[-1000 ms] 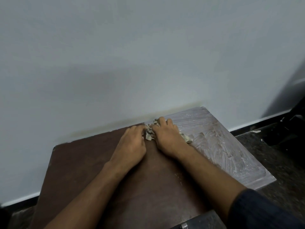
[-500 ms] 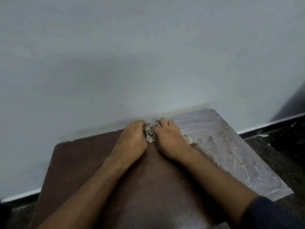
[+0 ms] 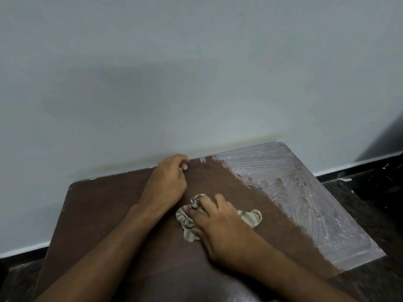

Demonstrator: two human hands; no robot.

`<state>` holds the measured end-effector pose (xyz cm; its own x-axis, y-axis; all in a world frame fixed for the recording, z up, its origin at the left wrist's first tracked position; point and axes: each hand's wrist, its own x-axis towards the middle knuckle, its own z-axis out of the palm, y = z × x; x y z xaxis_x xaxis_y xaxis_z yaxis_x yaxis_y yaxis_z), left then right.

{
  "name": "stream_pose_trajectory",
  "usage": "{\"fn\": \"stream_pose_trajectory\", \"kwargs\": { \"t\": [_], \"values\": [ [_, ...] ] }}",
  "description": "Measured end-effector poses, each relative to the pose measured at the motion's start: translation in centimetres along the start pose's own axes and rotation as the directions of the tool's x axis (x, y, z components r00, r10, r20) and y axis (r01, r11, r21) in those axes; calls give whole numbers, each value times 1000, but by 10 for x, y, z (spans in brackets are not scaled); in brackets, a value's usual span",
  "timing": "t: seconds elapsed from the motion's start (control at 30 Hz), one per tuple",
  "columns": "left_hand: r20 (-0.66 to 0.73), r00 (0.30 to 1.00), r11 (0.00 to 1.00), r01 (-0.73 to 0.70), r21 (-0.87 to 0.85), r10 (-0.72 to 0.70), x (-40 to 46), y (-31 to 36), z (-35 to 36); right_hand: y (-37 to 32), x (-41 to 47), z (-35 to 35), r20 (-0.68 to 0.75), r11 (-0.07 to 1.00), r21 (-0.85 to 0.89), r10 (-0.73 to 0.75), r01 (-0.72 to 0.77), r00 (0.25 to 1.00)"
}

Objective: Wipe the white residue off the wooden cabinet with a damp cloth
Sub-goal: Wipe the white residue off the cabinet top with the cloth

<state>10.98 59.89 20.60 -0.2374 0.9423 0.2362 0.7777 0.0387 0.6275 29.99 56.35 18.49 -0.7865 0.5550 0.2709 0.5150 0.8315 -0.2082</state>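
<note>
Head view: right hand (image 3: 220, 232) fingers (image 3: 201, 213) curl over crumpled cloth (image 3: 250, 217) on cabinet (image 3: 109, 203)

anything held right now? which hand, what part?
Right hand presses the cloth at its middle, fingers curled into it. Left hand holds nothing.

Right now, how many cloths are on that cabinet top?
1. The striped cloth lies crumpled mid-cabinet under the right hand, which presses on it. The left hand rests near the wall, fingers curled, seemingly holding nothing.
</note>
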Motion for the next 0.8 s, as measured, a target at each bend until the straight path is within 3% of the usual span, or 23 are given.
{"fn": "stream_pose_trajectory", "kwargs": {
  "t": [0.1,0.3,0.5,0.67,0.8],
  "values": [
    [-30,999,998,39,-44,-40,1,-1,-3,16,29,0,17,999,-42,25,-24,1000],
    [-7,996,995,94,-32,-94,-6,-2,-15,59,117,2,5,957,-148,255,-251,967],
    [0,995,995,96,-23,-96,-9,-15,-24,67,99,11,-47,965,-100,238,-241,970],
    [-42,997,998,65,-24,-66,-6,-15,-26,64,109,5,-83,895,-138,416,-423,906],
    [-135,991,999,11,-43,-17,-8,-6,-28,24,127,22,-30,965,-102,241,-243,970]
  ]
}}
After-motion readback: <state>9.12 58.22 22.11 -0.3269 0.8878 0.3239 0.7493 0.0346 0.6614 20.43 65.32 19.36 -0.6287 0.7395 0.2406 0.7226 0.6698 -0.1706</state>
